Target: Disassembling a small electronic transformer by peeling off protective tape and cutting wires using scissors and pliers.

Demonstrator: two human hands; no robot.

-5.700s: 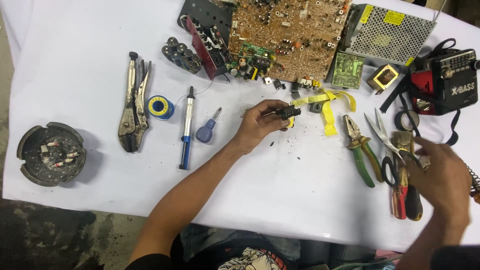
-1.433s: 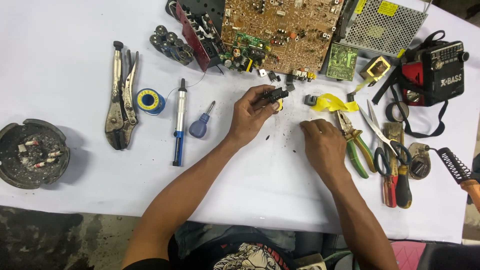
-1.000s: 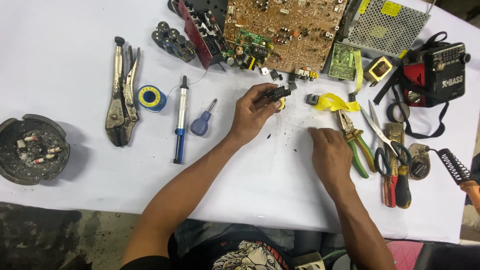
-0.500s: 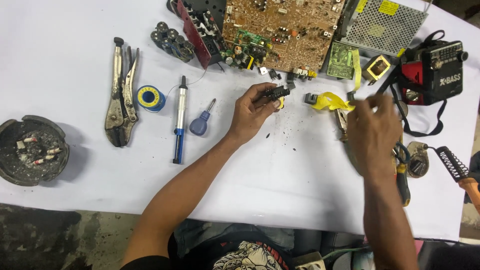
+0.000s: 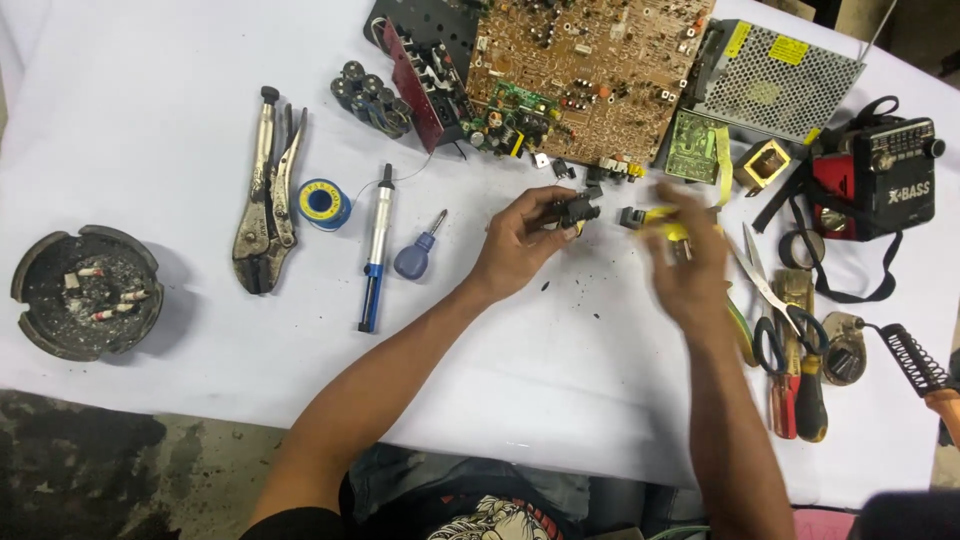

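on the white table (image 5: 150,120), near its middle, the left hand (image 5: 520,240) is closed around a small black component (image 5: 575,210), held between thumb and fingers just below the big brown circuit board (image 5: 600,70). just beside it, the right hand (image 5: 690,260) is blurred; it is over a yellow strip (image 5: 660,222), but i cannot tell if the fingers grip it. scissors (image 5: 770,310) lie near the right hand. a blue screwdriver (image 5: 418,252) and a desoldering pump (image 5: 376,250) lie to the left, well apart.

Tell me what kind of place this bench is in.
Most likely an electronics repair bench: a large brown circuit board, a soldering iron and a solder spool lie on the white-covered table.
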